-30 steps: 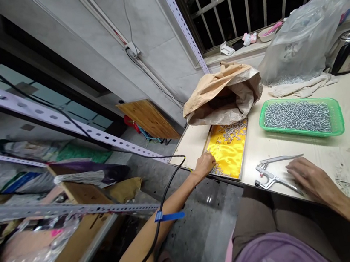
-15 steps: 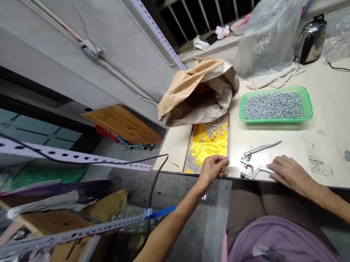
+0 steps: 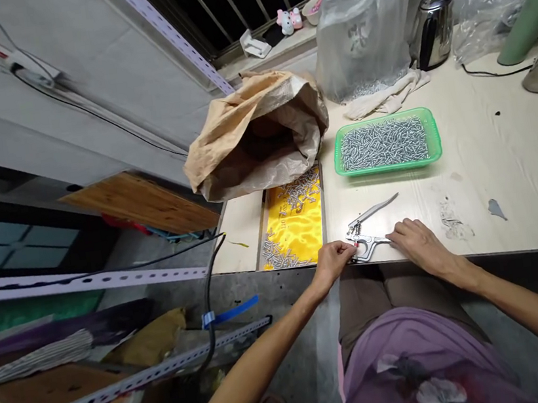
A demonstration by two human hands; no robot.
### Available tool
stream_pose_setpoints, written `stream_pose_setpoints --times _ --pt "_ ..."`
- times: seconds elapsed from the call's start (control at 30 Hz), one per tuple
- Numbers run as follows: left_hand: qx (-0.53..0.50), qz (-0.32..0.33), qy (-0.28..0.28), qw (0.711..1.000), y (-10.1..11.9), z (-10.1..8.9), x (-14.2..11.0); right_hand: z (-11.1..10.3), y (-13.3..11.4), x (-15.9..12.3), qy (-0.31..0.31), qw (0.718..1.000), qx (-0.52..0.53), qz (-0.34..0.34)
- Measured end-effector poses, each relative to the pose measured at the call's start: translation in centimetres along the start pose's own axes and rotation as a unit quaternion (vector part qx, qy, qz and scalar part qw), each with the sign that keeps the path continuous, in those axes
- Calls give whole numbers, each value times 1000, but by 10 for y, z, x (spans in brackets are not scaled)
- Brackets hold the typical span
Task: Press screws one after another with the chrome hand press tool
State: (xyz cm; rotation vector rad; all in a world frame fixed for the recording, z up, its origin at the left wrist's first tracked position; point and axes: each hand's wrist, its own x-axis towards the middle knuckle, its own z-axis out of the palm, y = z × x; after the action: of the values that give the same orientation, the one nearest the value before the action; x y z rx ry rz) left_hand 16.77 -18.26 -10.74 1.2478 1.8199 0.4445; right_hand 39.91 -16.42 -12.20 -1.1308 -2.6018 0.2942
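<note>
Silver hand pliers [image 3: 367, 242] with a spring and a small red part at the jaw lie at the table's front edge, handles spread wide. My right hand [image 3: 418, 244] has its fingers closed on the end of the lower handle. At the jaw, my left hand [image 3: 335, 260] is pinched; whatever sits between its fingertips is too small to make out. Left of that hand is a shallow tray lined with yellow cloth [image 3: 297, 227], with small silver metal pieces [image 3: 278, 253] heaped at its near left corner and far end.
A green plastic basket [image 3: 436, 156] full of small silver pieces stands beyond the pliers. An open brown sack [image 3: 222, 148] overhangs the tray's far end. Farther back are a clear plastic bag [image 3: 360, 31], a white cloth [image 3: 387, 97] and a steel kettle [image 3: 434, 27].
My left hand has moved from the tray's near right corner to the pliers' jaw. My right hand stays at the lower handle. The camera view has shifted right.
</note>
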Motion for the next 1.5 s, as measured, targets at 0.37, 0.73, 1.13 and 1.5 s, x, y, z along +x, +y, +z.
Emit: stream_pose_setpoints --times 0.37,0.73,1.13,1.5 --pt "25 -81 -121 989 13 -10 5 -4 7 4 -41 999 15 7" --pt "-86 -163 -69 981 7 2 -1 -11 36 40 -131 991 -21 -3" --pt "-46 -134 -71 987 0 2 -3 -26 16 37 -113 993 -33 14" --pt "272 406 -24 872 28 27 13 -17 6 26 -74 996 -31 30"
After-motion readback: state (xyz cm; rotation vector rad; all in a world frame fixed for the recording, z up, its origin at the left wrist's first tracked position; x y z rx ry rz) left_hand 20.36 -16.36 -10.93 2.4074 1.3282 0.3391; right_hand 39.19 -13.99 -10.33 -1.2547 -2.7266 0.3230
